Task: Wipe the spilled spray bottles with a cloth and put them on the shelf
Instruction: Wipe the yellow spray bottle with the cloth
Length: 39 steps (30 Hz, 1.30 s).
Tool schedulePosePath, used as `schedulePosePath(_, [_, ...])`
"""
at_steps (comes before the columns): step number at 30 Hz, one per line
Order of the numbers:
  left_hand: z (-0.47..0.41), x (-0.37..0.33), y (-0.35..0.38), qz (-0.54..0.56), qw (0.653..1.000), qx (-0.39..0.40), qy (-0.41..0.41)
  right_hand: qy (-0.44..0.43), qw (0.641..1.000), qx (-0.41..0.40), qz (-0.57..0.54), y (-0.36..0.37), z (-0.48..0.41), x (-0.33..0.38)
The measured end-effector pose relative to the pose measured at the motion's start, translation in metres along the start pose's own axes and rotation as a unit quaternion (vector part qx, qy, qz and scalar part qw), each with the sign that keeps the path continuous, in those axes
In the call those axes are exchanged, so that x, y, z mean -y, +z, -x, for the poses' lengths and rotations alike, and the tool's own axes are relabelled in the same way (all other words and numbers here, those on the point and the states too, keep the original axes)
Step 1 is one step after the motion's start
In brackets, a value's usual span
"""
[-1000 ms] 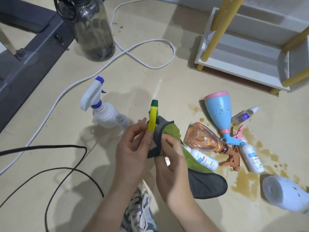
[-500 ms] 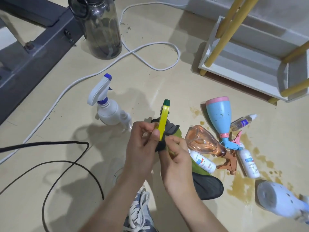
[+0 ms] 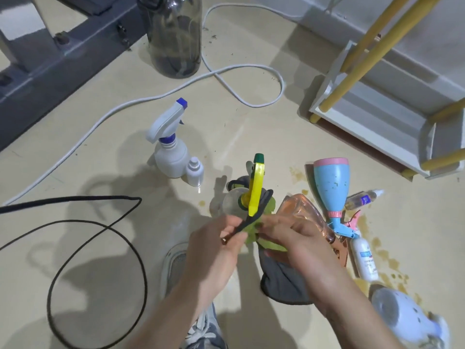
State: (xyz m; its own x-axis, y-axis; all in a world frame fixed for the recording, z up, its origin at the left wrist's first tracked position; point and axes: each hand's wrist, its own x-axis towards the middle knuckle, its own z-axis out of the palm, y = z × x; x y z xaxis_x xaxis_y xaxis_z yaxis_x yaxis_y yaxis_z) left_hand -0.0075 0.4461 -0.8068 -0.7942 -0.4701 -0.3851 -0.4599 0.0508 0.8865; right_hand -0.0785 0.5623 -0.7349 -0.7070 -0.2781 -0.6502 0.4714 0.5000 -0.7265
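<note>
A clear spray bottle with a yellow trigger (image 3: pixel 256 190) and green nozzle stands upright in front of my hands, with the green-and-grey cloth (image 3: pixel 284 278) wrapped round its far side. My left hand (image 3: pixel 216 248) pinches the cloth's dark edge just under the trigger. My right hand (image 3: pixel 297 240) grips the green part of the cloth. What supports the bottle is hidden. A pink clear bottle (image 3: pixel 299 210), a blue bottle with a pink base (image 3: pixel 332 187), a small labelled white bottle (image 3: pixel 364 258), a tiny clear bottle (image 3: pixel 362 199) and a pale bottle (image 3: pixel 407 318) lie in a brown spill (image 3: pixel 388 263). The white shelf (image 3: pixel 372 122) with yellow poles stands at the far right.
A white spray bottle with a blue nozzle (image 3: pixel 173 147) and a small white bottle (image 3: pixel 195 172) stand upright to the left. A big dark water bottle (image 3: pixel 176 36) stands at the back. A white cable (image 3: pixel 120 107) and a black cable (image 3: pixel 100 222) cross the floor. My shoe (image 3: pixel 203 331) is below.
My left hand has slid down off the yellow-trigger bottle onto the cloth's edge, baring the bottle's clear body. The camera has moved closer and tilted.
</note>
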Motion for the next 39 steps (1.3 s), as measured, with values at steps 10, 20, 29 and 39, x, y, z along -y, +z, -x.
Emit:
schedulePosePath(10, [-0.032,-0.023,-0.034,-0.075,0.975,-0.141,0.157,-0.191,0.914,-0.189,0.305,0.005,-0.045,0.040])
schedulePosePath(20, [-0.060,-0.022,0.010,-0.035,0.988,-0.030,0.144,-0.050,0.961,-0.200,0.182,0.009,-0.089,0.047])
schedulePosePath(29, [-0.064,-0.016,-0.001,0.272,0.956,0.087,-0.064,-0.024,0.988,0.131,0.080,-0.008,-0.084,0.010])
schedulePosePath(39, [-0.174,-0.001,0.029,-0.515,0.844,0.026,0.144,-0.040,0.976,-0.185,-0.105,-0.023,-0.035,-0.043])
